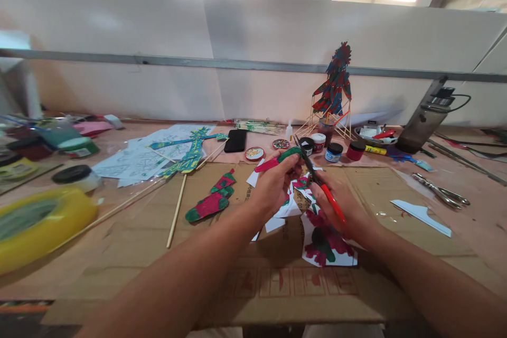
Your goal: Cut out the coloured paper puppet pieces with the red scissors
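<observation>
Over the cardboard (130, 259), the left hand (276, 182) pinches a pink-and-green painted piece (283, 156); the right hand (349, 202) holds red-handled scissors (331, 199) beside it.

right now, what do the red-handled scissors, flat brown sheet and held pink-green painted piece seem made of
Red-handled scissors: slim dark blades, probably metal; smooth handles, likely plastic.
Flat brown sheet: matte cardboard, with creases and printed symbols.
Pink-green painted piece: perhaps paper, matte; the similarly painted sheet has white edges.

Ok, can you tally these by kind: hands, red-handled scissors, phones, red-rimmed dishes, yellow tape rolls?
Left hand and right hand: 2
Red-handled scissors: 1
Phone: 1
Red-rimmed dishes: 2
Yellow tape roll: 1
Total: 7
</observation>
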